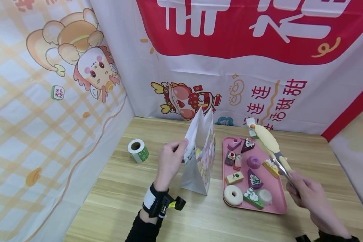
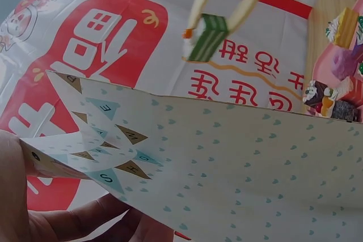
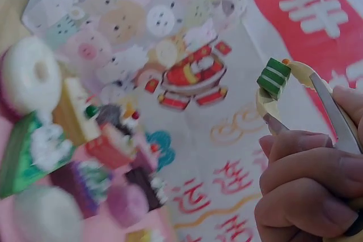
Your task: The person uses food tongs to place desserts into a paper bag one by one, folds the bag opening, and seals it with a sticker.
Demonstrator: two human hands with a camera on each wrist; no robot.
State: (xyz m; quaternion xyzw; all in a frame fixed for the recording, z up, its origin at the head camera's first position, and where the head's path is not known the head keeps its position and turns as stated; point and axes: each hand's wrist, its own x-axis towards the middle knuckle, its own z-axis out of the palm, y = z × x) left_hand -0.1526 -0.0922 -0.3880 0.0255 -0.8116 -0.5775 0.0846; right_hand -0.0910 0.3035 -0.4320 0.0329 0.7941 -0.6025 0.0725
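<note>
My left hand (image 1: 170, 159) pinches the top left edge of an upright paper bag (image 1: 196, 178), whose mouth stands parted at the top. Animal faces cover one side of the bag (image 3: 136, 21); pale blue hearts and small pennants show in the left wrist view. In my right hand (image 1: 308, 195) is a pair of tongs (image 1: 269, 143) with cream tips. Between those tips sits a small green-and-white layered cake (image 3: 274, 77) with an orange bead on it, raised above the far end of a pink tray (image 1: 278, 201).
Several toy cakes lie on the tray, among them a white doughnut (image 1: 233, 195), a purple round cake (image 1: 254, 162) and a green wedge (image 1: 253, 198). A roll of green-and-white labels (image 1: 138, 151) stands left of the bag. Printed cloth (image 1: 181, 64) hangs behind the wooden table (image 1: 109, 201).
</note>
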